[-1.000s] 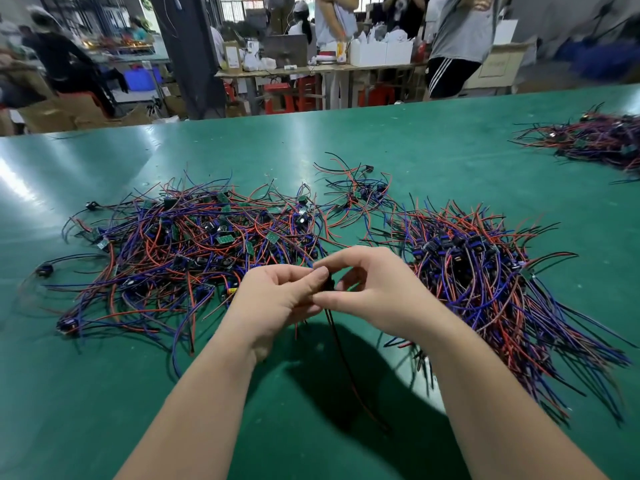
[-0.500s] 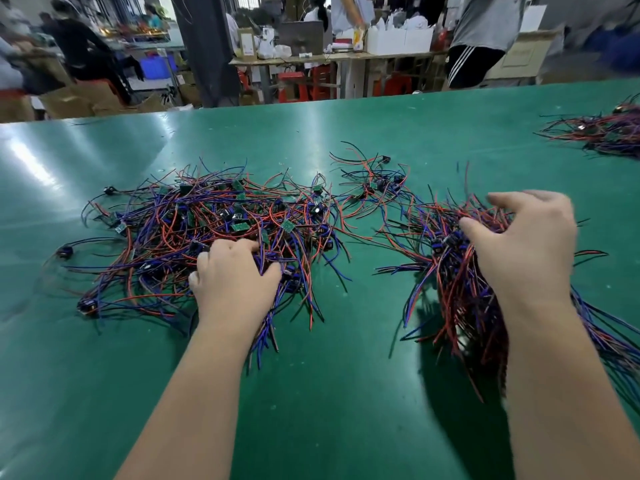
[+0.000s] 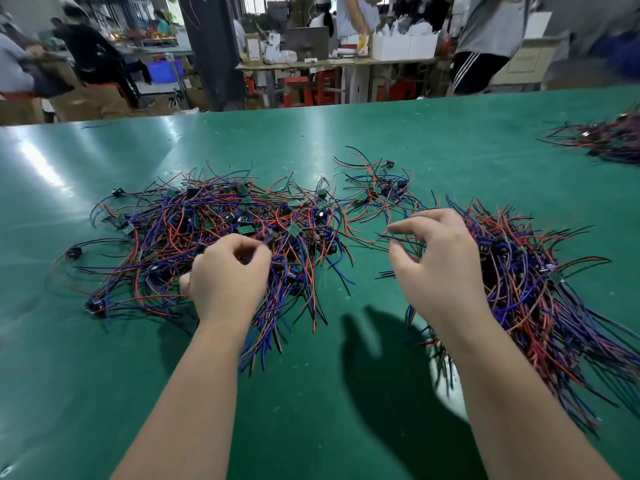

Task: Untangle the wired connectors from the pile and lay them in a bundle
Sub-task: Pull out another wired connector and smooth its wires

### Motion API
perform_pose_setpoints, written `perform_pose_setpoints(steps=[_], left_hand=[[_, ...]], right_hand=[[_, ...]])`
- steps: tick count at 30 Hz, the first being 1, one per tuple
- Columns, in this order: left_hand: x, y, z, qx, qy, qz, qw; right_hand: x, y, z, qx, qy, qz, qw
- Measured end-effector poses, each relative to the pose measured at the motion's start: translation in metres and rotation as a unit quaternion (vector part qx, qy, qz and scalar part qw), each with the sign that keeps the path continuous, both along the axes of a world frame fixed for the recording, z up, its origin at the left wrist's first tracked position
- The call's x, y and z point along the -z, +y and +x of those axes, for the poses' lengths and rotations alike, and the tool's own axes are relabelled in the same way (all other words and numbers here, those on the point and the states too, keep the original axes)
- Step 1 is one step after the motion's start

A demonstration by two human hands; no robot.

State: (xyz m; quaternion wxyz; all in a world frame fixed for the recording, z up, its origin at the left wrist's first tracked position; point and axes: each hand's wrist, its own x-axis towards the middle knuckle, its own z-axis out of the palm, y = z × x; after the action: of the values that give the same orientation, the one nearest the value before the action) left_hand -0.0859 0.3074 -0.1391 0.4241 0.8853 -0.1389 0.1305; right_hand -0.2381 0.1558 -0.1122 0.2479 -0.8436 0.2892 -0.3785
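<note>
2 hands, L hand [image 3: 227, 282] pinching pile [image 3: 194, 220], R hand [image 3: 440, 268] at bundle [image 3: 530, 278]

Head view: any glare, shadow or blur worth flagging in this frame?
Head view: glare streaks the green table at far left. The right hand casts a hard dark shadow on the table beneath it. The left hand is motion-blurred at its fingertips over the tangled pile, so its grip is unreadable. The background at upper right is smeared.

Wires [image 3: 207, 233] — red, blue, purple, black — on a green table [image 3: 104, 375].
</note>
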Motion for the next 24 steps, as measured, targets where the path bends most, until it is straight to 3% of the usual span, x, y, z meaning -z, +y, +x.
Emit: perform_pose_setpoints(steps=[2,3,5,8,10,11,18,21,24], left_hand=[[-0.012,-0.002,-0.005,0.084,0.099,-0.218,0.967],[-0.020,-0.003,-0.010,0.140,0.165,-0.319,0.923],[-0.030,-0.004,-0.019,0.235,0.264,-0.414,0.839],[-0.036,-0.007,-0.032,0.302,0.362,-0.400,0.786],[-0.038,-0.010,-0.040,0.324,0.414,-0.356,0.773],[-0.039,-0.011,-0.043,0.334,0.433,-0.337,0.767],[-0.040,-0.014,-0.056,0.366,0.542,-0.300,0.694],[-0.039,-0.016,-0.062,0.386,0.592,-0.256,0.659],[-0.035,-0.018,-0.066,0.426,0.593,-0.201,0.653]], right_hand=[[0.001,0.003,0.002,-0.019,-0.024,0.040,0.999],[0.000,0.004,0.003,-0.033,-0.037,0.081,0.995],[-0.002,0.007,0.005,-0.090,-0.075,0.210,0.971],[-0.008,0.013,0.007,-0.232,-0.153,0.446,0.851],[-0.008,0.015,0.007,-0.284,-0.192,0.507,0.791],[-0.009,0.014,0.007,-0.287,-0.209,0.517,0.779],[-0.006,0.012,0.011,-0.202,-0.285,0.487,0.801],[-0.007,0.012,0.012,-0.174,-0.350,0.505,0.770],[-0.008,0.007,0.010,-0.163,-0.376,0.519,0.750]])
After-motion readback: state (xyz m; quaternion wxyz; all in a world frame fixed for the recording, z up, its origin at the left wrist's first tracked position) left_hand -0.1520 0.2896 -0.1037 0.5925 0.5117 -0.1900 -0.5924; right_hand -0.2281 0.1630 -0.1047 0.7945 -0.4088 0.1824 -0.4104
